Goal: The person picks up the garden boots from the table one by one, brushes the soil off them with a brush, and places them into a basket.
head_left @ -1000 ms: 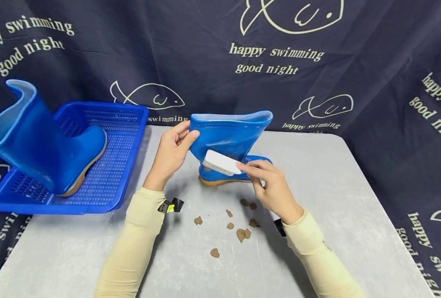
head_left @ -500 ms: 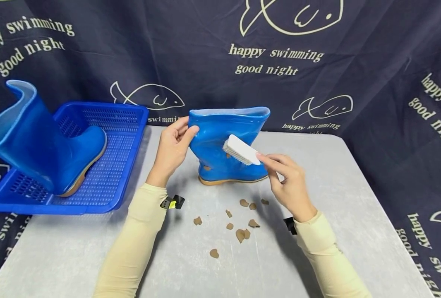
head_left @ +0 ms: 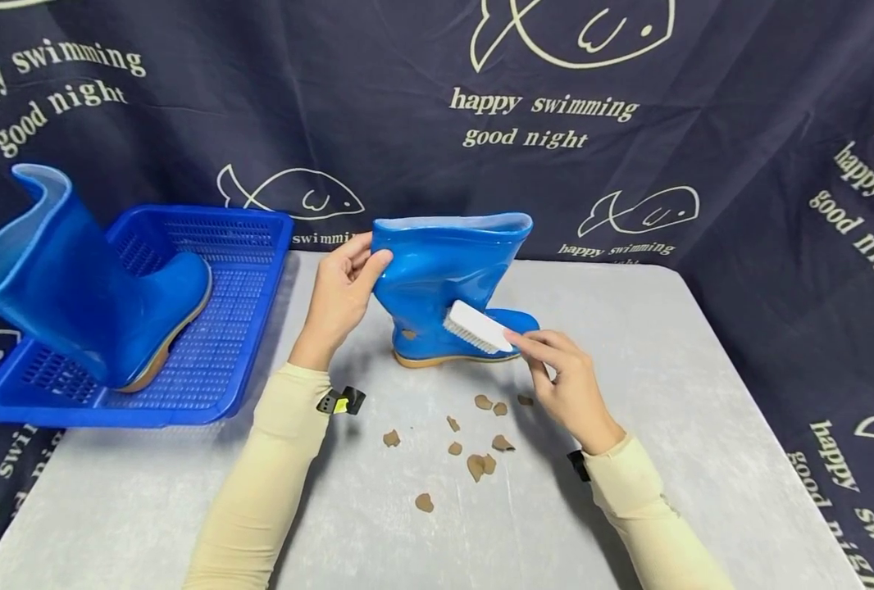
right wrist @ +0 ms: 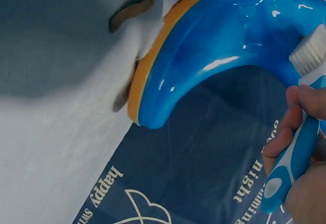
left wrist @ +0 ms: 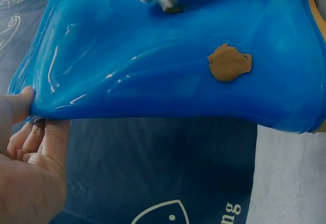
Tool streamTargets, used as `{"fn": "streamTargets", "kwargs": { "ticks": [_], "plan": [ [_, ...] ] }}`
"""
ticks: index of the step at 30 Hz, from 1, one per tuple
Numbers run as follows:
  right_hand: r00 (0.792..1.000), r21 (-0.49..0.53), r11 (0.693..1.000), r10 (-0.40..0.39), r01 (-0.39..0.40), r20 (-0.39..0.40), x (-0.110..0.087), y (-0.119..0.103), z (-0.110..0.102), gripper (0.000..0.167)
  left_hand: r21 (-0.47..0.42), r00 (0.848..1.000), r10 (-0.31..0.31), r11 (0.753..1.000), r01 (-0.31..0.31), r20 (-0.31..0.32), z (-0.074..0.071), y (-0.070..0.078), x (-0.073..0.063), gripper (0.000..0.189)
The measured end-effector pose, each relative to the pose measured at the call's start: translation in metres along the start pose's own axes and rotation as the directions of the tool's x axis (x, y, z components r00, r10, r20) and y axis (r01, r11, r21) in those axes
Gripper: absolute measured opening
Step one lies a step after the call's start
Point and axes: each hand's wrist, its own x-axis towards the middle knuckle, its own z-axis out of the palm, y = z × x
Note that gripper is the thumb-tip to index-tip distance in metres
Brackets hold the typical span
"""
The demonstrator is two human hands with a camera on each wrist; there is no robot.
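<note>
A blue rain boot point(head_left: 437, 279) with a tan sole stands upright on the table, toe to the right. My left hand point(head_left: 337, 295) pinches the upper edge of its shaft between thumb and fingers. In my right hand point(head_left: 566, 381) is a scrub brush point(head_left: 477, 326) with a white head, held by its blue-and-white handle point(right wrist: 293, 165). The bristles are at the boot's side near the ankle. A brown flake point(left wrist: 229, 62) clings to the boot near the heel, and in the left wrist view another brown bit point(left wrist: 174, 9) shows beside the bristles.
Several brown flakes point(head_left: 475, 467) lie scattered on the grey table point(head_left: 363, 524) in front of the boot. At the left, a blue plastic basket point(head_left: 260, 303) holds a second blue boot point(head_left: 97, 279). A dark printed cloth point(head_left: 407, 106) hangs behind.
The brush went from the boot's lower side rightward and up the shaft, then back down toward the ankle. The boot shifted slightly, while my left hand kept its grip.
</note>
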Motion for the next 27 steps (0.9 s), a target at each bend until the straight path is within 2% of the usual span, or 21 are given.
{"fn": "streamTargets", "kwargs": {
  "ticks": [5, 10, 13, 19, 23, 27],
  "plan": [
    [0.999, 0.036, 0.999, 0.011, -0.01, -0.042, 0.005, -0.006, -0.008, 0.047, -0.014, 1.0, -0.006, 1.0, 0.006, 0.011, 0.001, 0.001, 0.0, 0.038],
    [0.998, 0.029, 1.0, -0.003, 0.005, -0.067, 0.015, -0.006, -0.009, 0.049, -0.017, 1.0, -0.01, 1.0, 0.01, 0.004, 0.001, 0.002, -0.002, 0.038],
    [0.999, 0.02, 1.0, -0.014, 0.015, -0.044, 0.014, -0.002, -0.005, 0.049, -0.009, 1.0, -0.017, 1.0, 0.017, 0.006, 0.0, 0.002, -0.003, 0.038],
    [1.0, -0.016, 1.0, 0.007, -0.007, 0.021, -0.002, 0.001, 0.001, 0.046, 0.004, 1.0, -0.025, 1.0, 0.025, 0.012, 0.0, 0.0, -0.002, 0.038],
    [0.999, -0.009, 1.0, 0.022, -0.021, 0.024, -0.007, -0.001, 0.0, 0.047, 0.013, 0.999, -0.031, 0.999, 0.031, 0.012, -0.001, -0.001, -0.002, 0.038],
    [1.0, 0.0, 1.0, 0.03, -0.03, -0.001, -0.003, -0.008, -0.005, 0.047, 0.018, 0.999, -0.038, 0.999, 0.038, 0.013, -0.001, -0.001, -0.002, 0.038]
  ]
}}
